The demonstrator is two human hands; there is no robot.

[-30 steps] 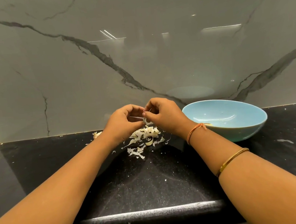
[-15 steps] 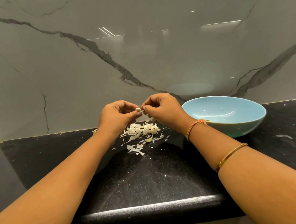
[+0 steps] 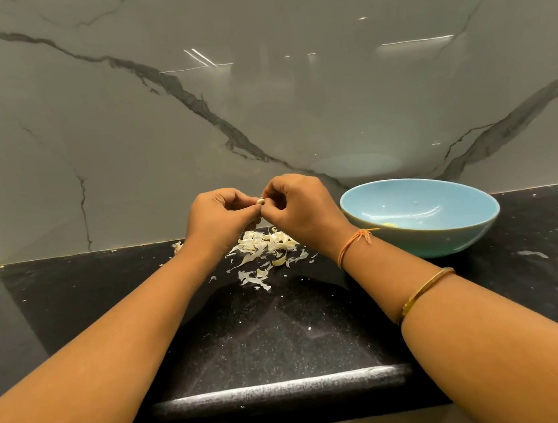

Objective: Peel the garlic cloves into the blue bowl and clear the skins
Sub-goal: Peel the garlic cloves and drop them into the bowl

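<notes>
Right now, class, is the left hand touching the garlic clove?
Touching. The head view shows the left hand and the right hand both pinching the garlic clove at their fingertips.

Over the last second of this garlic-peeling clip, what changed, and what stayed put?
Both hands rose slightly above the pile of papery white garlic skins. The left hand and right hand still pinch the small pale garlic clove, now exposed between them. The glossy light-blue bowl and the skin pile stayed put.
</notes>
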